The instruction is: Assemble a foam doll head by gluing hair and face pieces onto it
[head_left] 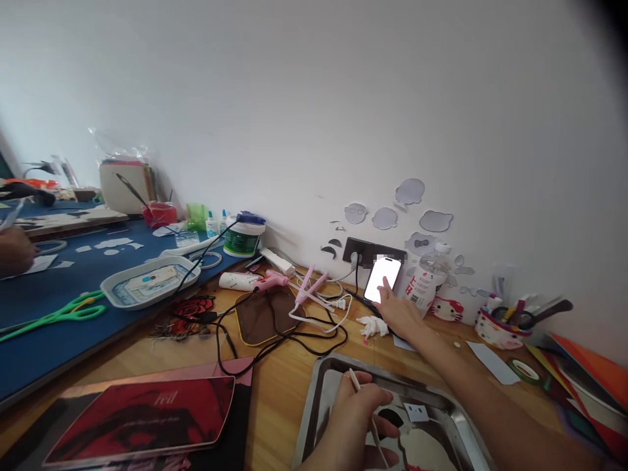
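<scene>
My left hand (350, 412) is closed round a thin white stick (355, 381) above a metal tray (321, 392). In the tray lie a pale cut-out shape (424, 451), a black oval piece (391, 417) and a small white card with dark marks (416, 412). My right hand (395, 311) reaches forward to a phone (381, 278) that leans upright near the wall. Its index finger is stretched out and touches the bright screen, and nothing is held in this hand.
Tangled cables (289, 333) and a pink glue gun (272, 280) lie behind the tray. A red booklet (142, 418) is at front left. A pen holder (498, 327) and coloured paper (593, 366) stand right. Another person's hand (17, 252) works at the far left beside green scissors (73, 311).
</scene>
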Motion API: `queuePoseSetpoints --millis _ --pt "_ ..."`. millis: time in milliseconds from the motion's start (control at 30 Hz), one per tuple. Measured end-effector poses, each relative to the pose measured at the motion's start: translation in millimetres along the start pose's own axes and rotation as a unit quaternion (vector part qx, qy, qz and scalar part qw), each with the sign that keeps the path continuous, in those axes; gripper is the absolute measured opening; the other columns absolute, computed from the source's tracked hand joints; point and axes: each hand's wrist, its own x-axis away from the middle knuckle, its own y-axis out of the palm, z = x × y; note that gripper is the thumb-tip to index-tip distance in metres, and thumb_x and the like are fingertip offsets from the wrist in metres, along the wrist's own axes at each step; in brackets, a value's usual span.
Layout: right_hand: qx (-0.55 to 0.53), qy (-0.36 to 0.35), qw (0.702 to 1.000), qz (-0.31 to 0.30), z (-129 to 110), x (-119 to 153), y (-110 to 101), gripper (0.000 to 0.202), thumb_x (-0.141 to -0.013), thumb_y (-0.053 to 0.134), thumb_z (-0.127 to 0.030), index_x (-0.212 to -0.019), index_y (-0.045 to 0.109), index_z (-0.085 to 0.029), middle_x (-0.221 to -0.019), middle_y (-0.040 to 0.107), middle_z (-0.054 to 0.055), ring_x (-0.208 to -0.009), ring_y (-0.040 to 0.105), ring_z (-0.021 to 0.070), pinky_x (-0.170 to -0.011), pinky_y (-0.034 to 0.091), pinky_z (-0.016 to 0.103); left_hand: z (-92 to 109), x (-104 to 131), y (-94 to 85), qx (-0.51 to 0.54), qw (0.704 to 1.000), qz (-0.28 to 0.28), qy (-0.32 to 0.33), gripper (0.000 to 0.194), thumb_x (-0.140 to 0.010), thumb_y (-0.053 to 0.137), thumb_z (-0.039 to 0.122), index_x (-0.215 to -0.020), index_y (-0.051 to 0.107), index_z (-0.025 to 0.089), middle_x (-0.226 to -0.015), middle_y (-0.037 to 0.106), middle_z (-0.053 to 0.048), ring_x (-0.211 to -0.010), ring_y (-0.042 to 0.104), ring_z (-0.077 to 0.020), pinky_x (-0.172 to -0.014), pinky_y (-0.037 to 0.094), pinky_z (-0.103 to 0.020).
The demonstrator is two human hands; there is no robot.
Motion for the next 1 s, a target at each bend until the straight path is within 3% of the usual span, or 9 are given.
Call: queuePoseSetpoints --millis 233,300,467,700,800,1000 --pt "0.021 -0.073 0.997 -0.005 7.5 -0.9 1.3 0.043 -0.089 0.021 -0.025 -0.131 0.025 -0.015 -0.129 0.041 0.018 -0.078 0.064 0.0219 -0.062 0.048 0.032 3.8 4.0 1.8 -0.009 1.000 -0.007 -0.010 0.042 -0.057 0.051 0.029 -0.092 0.030 0.022 -0.080 0.047 0.000 -0.058 0.049 -0.0105 -0.048 0.036 -0.022" --pt "0.038 -0.089 0.995 -0.004 15.4 2.3 1.1 0.043 -0.087 0.023 -0.019 -0.130 0.027 -0.015 -0.126 0.045 0.018 -0.075 0.065 0.0223 -0.059 0.048 0.032 3.7 4.7 2.5 -0.015 1.000 -0.013 -0.011 0.042 -0.056 0.052 0.029 -0.092 0.031 0.022 -0.079 0.048 0.000 -0.058 0.049 -0.0105 -0.048 0.036 -0.022" --pt "0.085 -0.117 0.989 0.001 30.4 4.2 4.3 0.039 -0.085 0.027 -0.015 -0.122 0.039 -0.013 -0.128 0.041 0.021 -0.061 0.065 0.0204 -0.051 0.048 0.031 0.2 1.6 2.1 -0.020 0.999 -0.028 -0.013 0.043 -0.053 0.053 0.030 -0.090 0.030 0.022 -0.081 0.047 0.000 -0.056 0.051 -0.0115 -0.051 0.037 -0.025" --pt "0.128 -0.126 0.984 0.018 34.9 12.0 3.6 0.033 -0.083 0.027 -0.008 -0.106 0.051 -0.010 -0.124 0.044 0.024 -0.061 0.064 0.0190 -0.048 0.046 0.029 -1.8 2.2 2.5 -0.021 0.999 -0.030 -0.012 0.042 -0.054 0.052 0.029 -0.089 0.030 0.023 -0.083 0.048 -0.001 -0.056 0.050 -0.0114 -0.048 0.036 -0.024" --pt "0.137 -0.132 0.981 0.025 34.2 17.0 3.0 0.033 -0.083 0.025 -0.006 -0.101 0.053 -0.009 -0.122 0.046 0.024 -0.062 0.064 0.0201 -0.047 0.045 0.028 -2.0 3.4 3.9 -0.024 0.999 -0.037 -0.016 0.042 -0.054 0.052 0.029 -0.089 0.030 0.023 -0.081 0.047 0.000 -0.054 0.049 -0.0103 -0.046 0.035 -0.023" --pt "0.134 -0.155 0.978 0.032 28.3 11.7 8.2 0.032 -0.082 0.028 -0.010 -0.105 0.051 -0.014 -0.133 0.034 0.021 -0.057 0.062 0.0177 -0.043 0.044 0.027 -6.4 -0.7 1.6 -0.027 0.998 -0.049 -0.009 0.043 -0.053 0.050 0.030 -0.090 0.029 0.022 -0.087 0.046 -0.002 -0.054 0.050 -0.0106 -0.046 0.036 -0.023"
